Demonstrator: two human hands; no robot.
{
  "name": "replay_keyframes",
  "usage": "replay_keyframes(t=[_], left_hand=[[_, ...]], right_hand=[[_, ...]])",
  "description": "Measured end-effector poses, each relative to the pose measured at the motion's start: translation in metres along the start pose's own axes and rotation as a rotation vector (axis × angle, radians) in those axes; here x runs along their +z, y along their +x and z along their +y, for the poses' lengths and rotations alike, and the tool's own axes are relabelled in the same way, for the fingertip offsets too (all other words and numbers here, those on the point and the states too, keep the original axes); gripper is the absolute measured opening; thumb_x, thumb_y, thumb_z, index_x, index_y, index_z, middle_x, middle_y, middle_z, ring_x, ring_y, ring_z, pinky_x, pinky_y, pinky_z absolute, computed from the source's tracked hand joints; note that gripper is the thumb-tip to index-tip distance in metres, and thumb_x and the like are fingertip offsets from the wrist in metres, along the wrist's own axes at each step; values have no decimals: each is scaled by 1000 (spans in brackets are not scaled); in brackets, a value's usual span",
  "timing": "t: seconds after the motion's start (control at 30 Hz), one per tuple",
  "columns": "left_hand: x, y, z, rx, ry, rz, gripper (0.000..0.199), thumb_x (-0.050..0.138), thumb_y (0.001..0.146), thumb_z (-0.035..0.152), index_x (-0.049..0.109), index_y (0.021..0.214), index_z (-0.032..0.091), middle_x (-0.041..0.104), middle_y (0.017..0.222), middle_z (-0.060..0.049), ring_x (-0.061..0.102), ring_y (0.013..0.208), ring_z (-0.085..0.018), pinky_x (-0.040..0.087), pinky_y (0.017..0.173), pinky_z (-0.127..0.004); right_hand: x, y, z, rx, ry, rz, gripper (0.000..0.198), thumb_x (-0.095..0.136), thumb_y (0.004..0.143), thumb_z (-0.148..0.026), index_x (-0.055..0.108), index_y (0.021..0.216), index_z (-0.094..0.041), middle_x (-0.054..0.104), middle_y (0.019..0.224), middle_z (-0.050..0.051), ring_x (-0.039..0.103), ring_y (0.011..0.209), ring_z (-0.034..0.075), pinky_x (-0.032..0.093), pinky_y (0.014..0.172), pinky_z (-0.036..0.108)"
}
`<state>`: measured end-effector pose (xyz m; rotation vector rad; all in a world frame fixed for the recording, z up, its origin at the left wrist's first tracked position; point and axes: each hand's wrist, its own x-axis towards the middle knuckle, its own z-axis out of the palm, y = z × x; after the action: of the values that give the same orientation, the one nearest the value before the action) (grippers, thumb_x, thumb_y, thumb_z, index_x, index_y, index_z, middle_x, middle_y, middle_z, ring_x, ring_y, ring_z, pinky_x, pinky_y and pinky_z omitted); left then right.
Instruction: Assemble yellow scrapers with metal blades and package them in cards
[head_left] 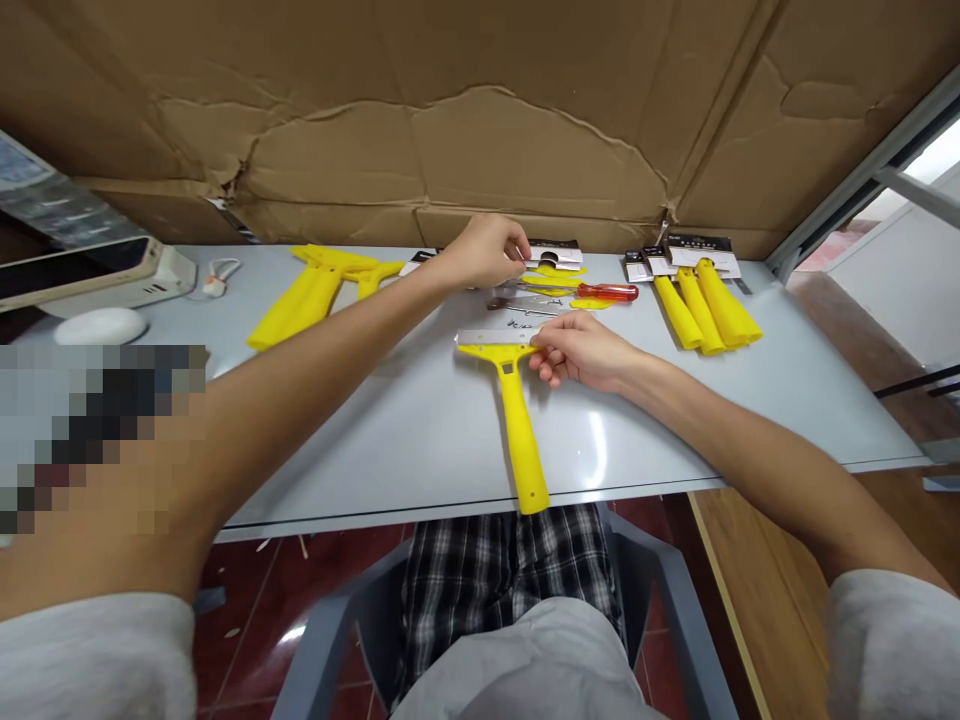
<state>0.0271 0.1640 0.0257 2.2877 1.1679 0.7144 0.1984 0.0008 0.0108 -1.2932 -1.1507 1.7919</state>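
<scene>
A yellow-handled scraper lies on the table with its handle toward me and its end near the front edge. Along its head runs a flat metal strip. My right hand pinches the right end of that head, thumb on the strip. Farther back, my left hand is closed with its fingers curled down beside the small parts; what they hold, if anything, is hidden. Near it are a screwdriver with a red handle, yellow flat pieces and small screws.
Yellow scraper handles lie at the left, and several carded scrapers at the right. A white mouse-shaped object and a pale boxy device sit far left. Cardboard walls off the table's back.
</scene>
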Motion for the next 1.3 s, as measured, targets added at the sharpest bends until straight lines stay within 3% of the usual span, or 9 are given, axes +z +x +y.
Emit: replay_keyframes(t=[0.17, 0.3, 0.47, 0.67, 0.8, 0.93, 1.07, 1.17, 1.3], left_hand=[[14, 16, -12, 90, 121, -66, 19, 77, 65, 11, 79, 80, 23, 80, 87, -6, 76, 92, -29, 55, 104, -45], [13, 24, -18, 91, 185, -107, 25, 82, 65, 11, 81, 86, 24, 80, 85, -3, 74, 89, -28, 54, 102, -44], [12, 21, -16, 198, 305, -170, 37, 80, 74, 13, 83, 110, 23, 85, 99, -6, 75, 100, -30, 51, 100, -42], [6, -4, 2, 157, 496, -81, 53, 66, 90, 11, 76, 140, 25, 83, 118, -14, 74, 116, -39, 49, 108, -52], [-17, -36, 8, 231, 257, 46, 45, 71, 86, 15, 78, 129, 25, 81, 121, -13, 69, 124, -38, 47, 111, -49], [-38, -87, 17, 95, -221, 280, 29, 81, 85, 31, 77, 113, 28, 76, 104, -4, 69, 104, -27, 53, 101, -45], [-46, -127, 22, -65, -583, 432, 46, 99, 71, 40, 74, 109, 31, 74, 102, -1, 68, 111, -27, 59, 99, -47], [-43, -138, 16, -173, -757, 415, 52, 104, 66, 42, 73, 107, 33, 74, 103, 1, 70, 99, -24, 62, 87, -46], [-33, -141, 10, -176, -676, 308, 47, 102, 66, 34, 76, 104, 29, 79, 96, -2, 74, 93, -23, 60, 81, -38]], right_hand=[[-12, 0, -6, 61, -133, -133, 14, 69, 97, -14, 71, 84, -12, 73, 71, 8, 65, 53, 11, 57, 50, 21], [-21, 2, -7, 72, -166, -144, 13, 73, 95, -16, 72, 82, -12, 74, 71, 9, 65, 53, 12, 57, 49, 21], [-25, 4, -7, 61, -156, -141, 12, 72, 93, -16, 72, 82, -12, 74, 71, 9, 65, 53, 11, 56, 48, 20], [-24, 2, -8, 54, -152, -126, 15, 70, 94, -12, 71, 79, -11, 74, 71, 9, 65, 52, 12, 56, 48, 21], [-24, 3, -8, 50, -145, -120, 17, 71, 96, -13, 70, 79, -13, 74, 73, 10, 65, 52, 12, 57, 49, 23], [-22, 3, -8, 54, -141, -96, 16, 71, 96, -13, 70, 80, -12, 74, 72, 10, 63, 51, 12, 58, 51, 24], [-23, 4, -6, 16, -118, -81, 14, 71, 95, -12, 71, 81, -12, 73, 72, 10, 63, 51, 12, 59, 52, 24], [-24, 6, -5, -3, -100, -66, 16, 69, 96, -12, 70, 80, -12, 73, 72, 11, 63, 51, 11, 58, 51, 23], [-26, 7, -3, 1, -110, -44, 16, 71, 96, -14, 69, 80, -12, 74, 72, 10, 64, 52, 12, 58, 50, 23]])
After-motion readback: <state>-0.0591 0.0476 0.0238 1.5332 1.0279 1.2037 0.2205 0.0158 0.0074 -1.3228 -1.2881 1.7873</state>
